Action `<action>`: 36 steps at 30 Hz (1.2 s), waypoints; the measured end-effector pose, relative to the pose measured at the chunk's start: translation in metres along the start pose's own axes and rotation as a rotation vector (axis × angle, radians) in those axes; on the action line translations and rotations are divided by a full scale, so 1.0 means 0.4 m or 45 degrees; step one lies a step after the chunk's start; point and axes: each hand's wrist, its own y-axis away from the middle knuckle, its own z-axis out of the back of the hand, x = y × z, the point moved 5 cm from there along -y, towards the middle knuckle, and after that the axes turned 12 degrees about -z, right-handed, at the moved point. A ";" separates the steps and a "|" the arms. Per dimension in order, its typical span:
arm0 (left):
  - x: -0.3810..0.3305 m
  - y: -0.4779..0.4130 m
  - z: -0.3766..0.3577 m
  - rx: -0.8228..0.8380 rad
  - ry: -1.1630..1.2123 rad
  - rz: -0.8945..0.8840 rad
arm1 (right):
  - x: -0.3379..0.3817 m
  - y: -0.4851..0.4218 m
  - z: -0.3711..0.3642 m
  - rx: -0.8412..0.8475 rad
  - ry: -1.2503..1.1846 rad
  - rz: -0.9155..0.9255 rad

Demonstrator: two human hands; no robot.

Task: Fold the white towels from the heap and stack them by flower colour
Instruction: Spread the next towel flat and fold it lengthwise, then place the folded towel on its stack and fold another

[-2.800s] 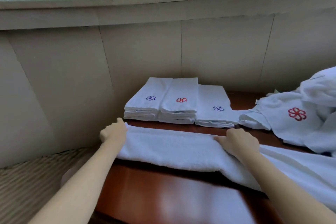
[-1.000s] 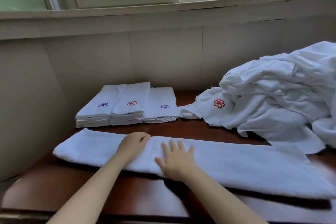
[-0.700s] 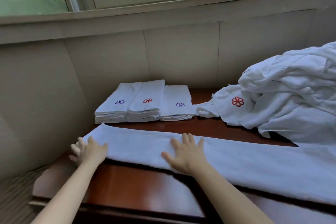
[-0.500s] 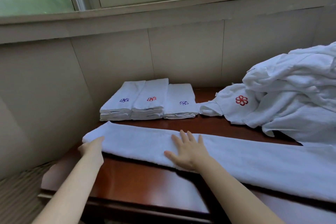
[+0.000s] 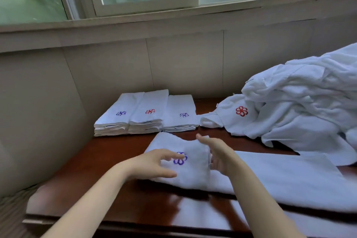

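A long white towel lies as a strip across the wooden table. Its left end is folded over to the right, and a blue flower shows on top of the fold. My left hand rests on the folded part beside the flower, fingers loosely spread. My right hand stands on edge against the right side of the fold, fingers straight. Behind are three folded stacks: a blue-flower stack, a red-flower stack and a second blue-flower stack. The heap of unfolded towels fills the right.
A towel with a red flower hangs out of the heap's left side, touching the right-hand stack. A tiled wall and window sill close the back and left. The table's front edge is near my arms.
My left hand took the towel's left end and folded it over to the right, baring the blue flower. My right hand lifted from flat on the strip to stand at the fold.
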 end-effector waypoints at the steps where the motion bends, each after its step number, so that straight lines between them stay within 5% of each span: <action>1: -0.005 -0.005 -0.010 -0.018 -0.014 -0.011 | -0.015 -0.004 0.003 -0.122 0.152 0.019; 5: -0.018 -0.009 0.009 -0.376 -0.080 -0.005 | 0.003 0.036 0.018 -0.424 0.105 0.184; 9: -0.002 -0.007 0.027 -0.609 -0.152 -0.001 | 0.088 0.117 0.125 -0.382 -0.056 0.276; 13: -0.001 -0.065 -0.005 -0.573 -0.069 0.042 | 0.120 0.237 0.362 -0.502 -0.053 0.375; 18: -0.037 -0.188 -0.139 -0.324 0.008 0.134 | -0.005 0.307 0.649 -0.858 0.282 0.086; 27: -0.028 -0.221 -0.159 -0.528 0.126 0.227 | -0.102 0.271 0.716 -0.955 0.375 0.012; 30: -0.028 -0.212 -0.157 -0.571 0.233 0.245 | -0.095 0.273 0.692 -1.164 0.688 0.001; 34: -0.025 -0.203 -0.169 -0.529 0.353 0.434 | -0.060 0.306 0.620 -1.602 1.477 -0.072; 36: -0.041 -0.197 -0.172 -0.445 0.512 0.496 | -0.025 0.304 0.563 -1.703 1.668 0.135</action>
